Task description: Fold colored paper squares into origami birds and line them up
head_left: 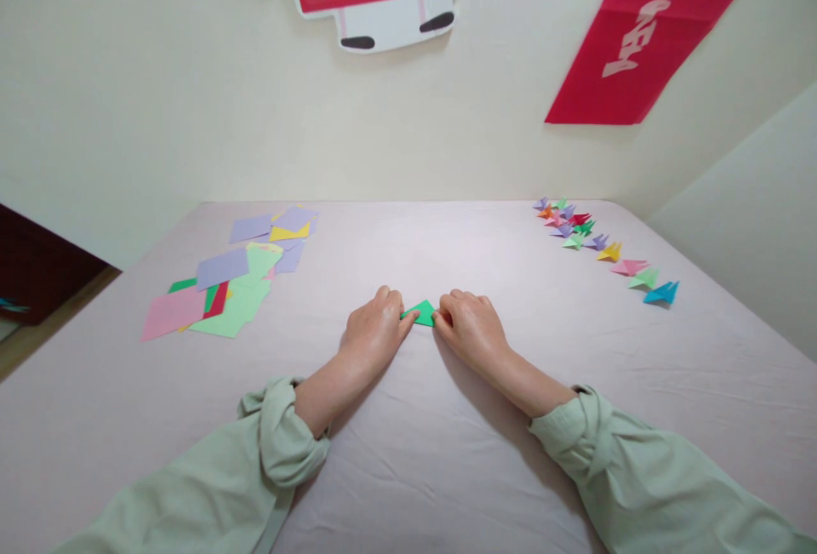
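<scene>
"The left hand [378, 322]?"
"Pinching 1 end of the green paper [424, 313]."
"And the right hand [473, 326]?"
"Pinching the other end, so the paper lies between the 2, on the cloth [408, 452]."
"Beyond?"
"Sheets [222, 269] to the left, folded pieces [630, 267] to the right."

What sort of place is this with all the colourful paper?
Looks like a craft spot, maybe at home; I can't be sure. Coloured sheets lie on a pale cloth, little folded paper shapes sit to the right, and the left hand and right hand hold green paper.
</scene>
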### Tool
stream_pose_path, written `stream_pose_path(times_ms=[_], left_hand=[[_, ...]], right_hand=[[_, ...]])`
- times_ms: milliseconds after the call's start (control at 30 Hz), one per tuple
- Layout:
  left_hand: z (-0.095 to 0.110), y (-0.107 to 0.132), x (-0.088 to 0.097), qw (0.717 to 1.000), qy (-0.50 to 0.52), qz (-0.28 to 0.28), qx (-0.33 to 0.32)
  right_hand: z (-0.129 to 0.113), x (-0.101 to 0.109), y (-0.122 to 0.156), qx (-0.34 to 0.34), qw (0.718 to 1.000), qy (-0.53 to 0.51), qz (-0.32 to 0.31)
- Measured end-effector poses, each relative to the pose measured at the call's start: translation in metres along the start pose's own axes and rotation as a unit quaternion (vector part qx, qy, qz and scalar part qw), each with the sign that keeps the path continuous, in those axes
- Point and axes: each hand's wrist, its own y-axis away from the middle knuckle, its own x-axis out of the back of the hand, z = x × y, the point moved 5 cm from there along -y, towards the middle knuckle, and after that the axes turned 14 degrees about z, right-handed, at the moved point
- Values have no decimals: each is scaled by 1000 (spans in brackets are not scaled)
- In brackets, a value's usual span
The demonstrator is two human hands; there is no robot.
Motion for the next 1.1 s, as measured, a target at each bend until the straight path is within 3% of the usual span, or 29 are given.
stream_pose_path(times_ms=[900,1000,1100], left_hand=[[-3,1,-1,1000,8,19,-4],[-1,6,9,998,26,48,-23],[8,17,22,991,31,100,-82]], right_hand=[[-4,1,-1,-3,1000,8,-10],[-5,0,-2,-5,1000,7,-11],[-6,0,-1,-1,1000,6,-8]])
